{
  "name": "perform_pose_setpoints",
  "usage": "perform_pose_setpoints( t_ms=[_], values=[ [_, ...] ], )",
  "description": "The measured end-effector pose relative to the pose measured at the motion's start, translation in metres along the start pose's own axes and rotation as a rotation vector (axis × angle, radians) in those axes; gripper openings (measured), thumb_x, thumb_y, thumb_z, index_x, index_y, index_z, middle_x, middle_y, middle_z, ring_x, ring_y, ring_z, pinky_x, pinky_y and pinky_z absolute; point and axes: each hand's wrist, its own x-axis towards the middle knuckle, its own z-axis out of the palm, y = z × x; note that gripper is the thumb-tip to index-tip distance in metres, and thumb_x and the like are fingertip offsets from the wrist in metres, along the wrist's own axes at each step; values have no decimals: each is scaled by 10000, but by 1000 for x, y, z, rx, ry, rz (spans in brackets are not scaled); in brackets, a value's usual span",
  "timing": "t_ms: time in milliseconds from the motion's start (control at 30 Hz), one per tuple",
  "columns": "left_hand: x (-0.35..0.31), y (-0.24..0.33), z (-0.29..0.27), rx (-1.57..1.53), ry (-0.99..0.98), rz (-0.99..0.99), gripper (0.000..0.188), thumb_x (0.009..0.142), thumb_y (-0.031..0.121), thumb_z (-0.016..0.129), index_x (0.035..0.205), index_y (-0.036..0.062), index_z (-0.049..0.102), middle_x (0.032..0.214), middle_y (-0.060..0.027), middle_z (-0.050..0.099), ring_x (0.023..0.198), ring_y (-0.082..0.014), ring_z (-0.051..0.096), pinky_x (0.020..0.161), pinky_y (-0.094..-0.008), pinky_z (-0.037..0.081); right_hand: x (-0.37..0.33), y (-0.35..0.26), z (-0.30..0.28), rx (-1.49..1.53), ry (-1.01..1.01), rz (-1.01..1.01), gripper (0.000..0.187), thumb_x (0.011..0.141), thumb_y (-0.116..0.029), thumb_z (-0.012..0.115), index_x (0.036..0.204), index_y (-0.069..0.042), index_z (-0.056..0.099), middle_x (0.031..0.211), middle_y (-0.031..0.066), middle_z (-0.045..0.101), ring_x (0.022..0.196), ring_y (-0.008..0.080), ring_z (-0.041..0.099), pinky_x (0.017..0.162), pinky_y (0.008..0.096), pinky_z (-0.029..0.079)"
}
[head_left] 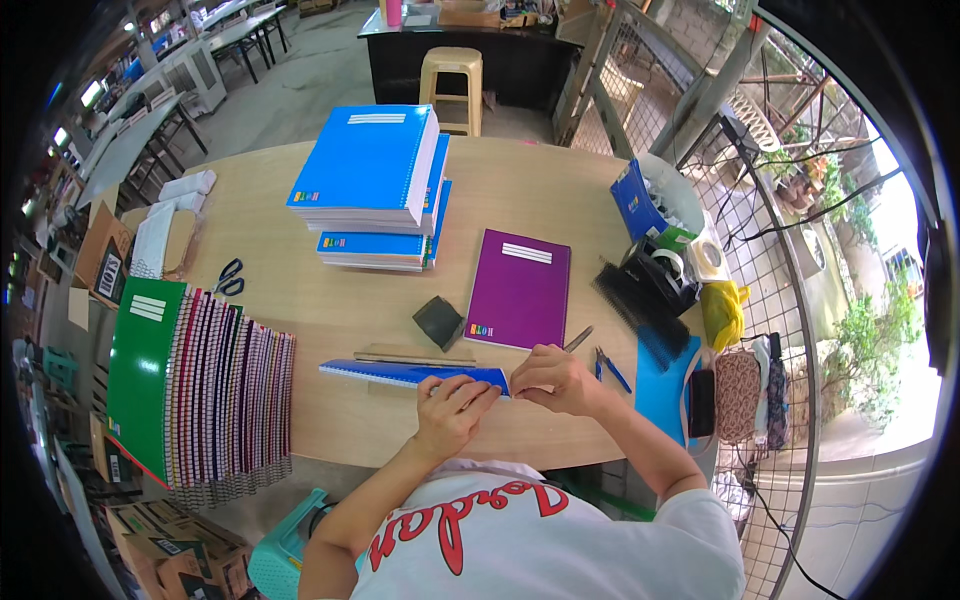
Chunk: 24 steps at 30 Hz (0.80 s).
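Note:
A blue notebook (390, 373) is held on its edge at the near side of the table, its spine side up. My left hand (452, 412) is closed around its right part, fingers over the upper edge. At the notebook's right end my right hand (560, 382) pinches with fingertips together; what lies between them is too small to make out. Behind the notebook is a thin wooden strip (415, 356), and beyond it a dark block (438, 323). A purple notebook (520, 290) lies flat farther off. Blue-handled pliers (613, 370) and a slim metal tool (578, 338) rest right of my right hand.
Blue notebooks (365, 165) stand stacked at the far middle. A long row of spiral-bound notebooks with a green cover (145, 370) fills the left edge, near dark scissors (231, 277). Black coils (640, 300), a tape dispenser (662, 272) and a yellow bundle (724, 315) crowd the right, beside wire mesh.

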Motion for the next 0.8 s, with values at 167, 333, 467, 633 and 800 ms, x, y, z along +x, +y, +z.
perform_pose_setpoints(
  t_ms=[167,333,467,633,800],
  values=[
    [21,-1,-3,-73,-5,-70,257,744,53,726,973,169,748,936,39,674,901,-163,624,849,-376,364,3,5,-3,112,20,78,193,768,10,778,932,-78,725,921,27,724,859,233,656,764,361,513],
    [33,-6,-1,-96,-44,-135,243,768,81,751,991,170,711,914,40,663,867,-180,617,826,-388,372,2,3,-3,119,28,207,181,825,-4,746,994,-34,689,859,92,701,846,243,676,704,350,539],
    [25,-12,5,-80,-94,-124,253,799,145,741,1042,173,678,953,31,630,945,-175,597,872,-402,383,0,-4,-3,138,-57,370,189,867,-27,718,1044,-12,653,875,121,672,842,273,689,700,373,548],
    [24,-11,8,-74,-38,-98,266,766,110,742,1018,157,675,980,-1,609,942,-199,598,894,-390,396,3,-9,6,-65,65,242,188,861,-65,733,1027,-22,654,874,111,634,882,326,668,686,405,539],
    [17,-5,9,-110,-2,-112,268,731,72,749,981,145,681,930,-7,587,900,-204,598,843,-393,400,1,-18,20,-197,139,192,307,824,-121,778,1086,-46,637,1037,119,619,877,351,648,679,410,531]
  ],
)
